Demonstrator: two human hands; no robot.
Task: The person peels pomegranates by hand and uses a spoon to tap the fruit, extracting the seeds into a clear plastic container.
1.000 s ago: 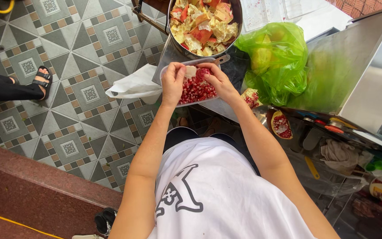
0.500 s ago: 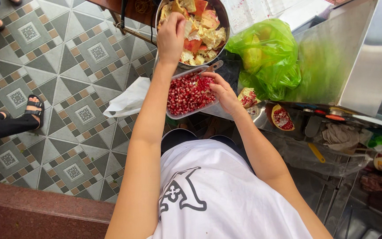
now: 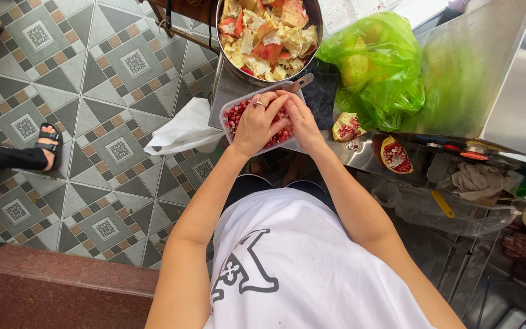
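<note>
Pomegranate seeds (image 3: 234, 116) fill a clear plastic tray (image 3: 229, 135) at twelve o'clock from the person, just below the metal bowl of peels (image 3: 267, 36). Both hands sit over the tray, touching each other. The left hand (image 3: 259, 123) is curled, fingers bunched as if around something hidden; the right hand (image 3: 299, 119) presses beside it, its hold unclear. Cut pomegranate pieces (image 3: 396, 155) lie at two o'clock, nearer the right hand.
</note>
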